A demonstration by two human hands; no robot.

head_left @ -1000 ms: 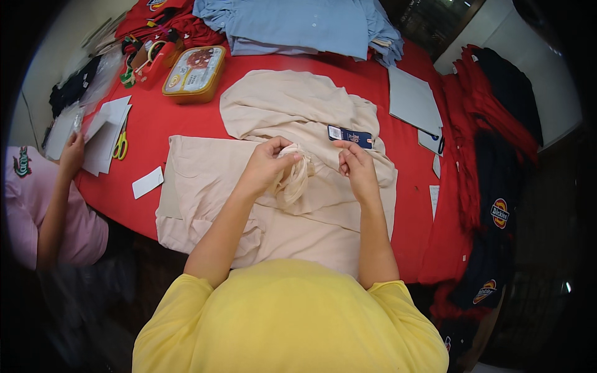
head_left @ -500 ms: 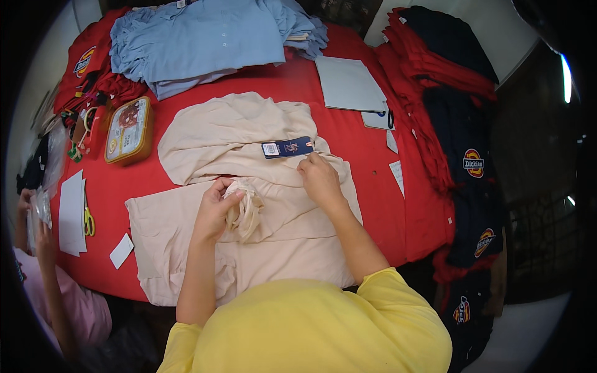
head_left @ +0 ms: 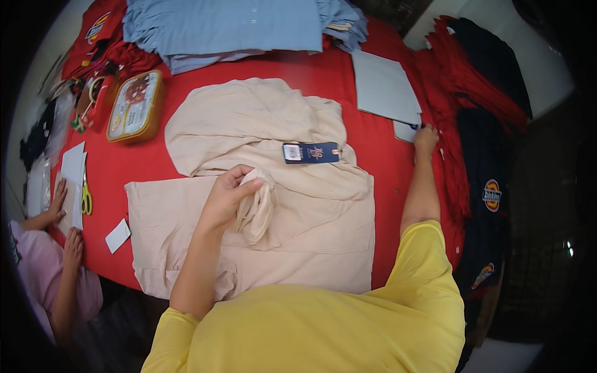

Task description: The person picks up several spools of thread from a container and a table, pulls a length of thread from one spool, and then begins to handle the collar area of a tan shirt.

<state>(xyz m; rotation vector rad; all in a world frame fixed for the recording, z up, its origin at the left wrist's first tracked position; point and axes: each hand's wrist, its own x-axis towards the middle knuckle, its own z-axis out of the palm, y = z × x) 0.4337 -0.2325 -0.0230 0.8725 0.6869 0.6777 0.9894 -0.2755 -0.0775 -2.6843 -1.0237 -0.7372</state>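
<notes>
A cream garment [head_left: 311, 227] lies spread over the red-covered table in front of me. My left hand [head_left: 231, 196] is closed on a gathered, bunched part of it, which looks like a sleeve end [head_left: 260, 211], lifted a little above the rest. A dark blue hang tag [head_left: 311, 153] with a white label rests on the upper part of the garment. Over on the right, my right hand [head_left: 426, 140] reaches to the corner of the grey sheets [head_left: 385, 86]. Its fingers are closed around something small and dark, mostly hidden.
Folded light blue shirts [head_left: 224, 28] lie at the far edge. A yellow-lidded tub [head_left: 135, 105], yellow scissors [head_left: 86, 198] and a white card [head_left: 118, 235] are on the left. Red and navy garments [head_left: 491, 155] are piled along the right. At the left, another person's hands [head_left: 65, 217] rest on papers.
My right hand has left the garment beside the tag and moved right to the grey sheets. My left hand keeps the bunched fabric. The other person's hands have moved from a plastic bag onto papers.
</notes>
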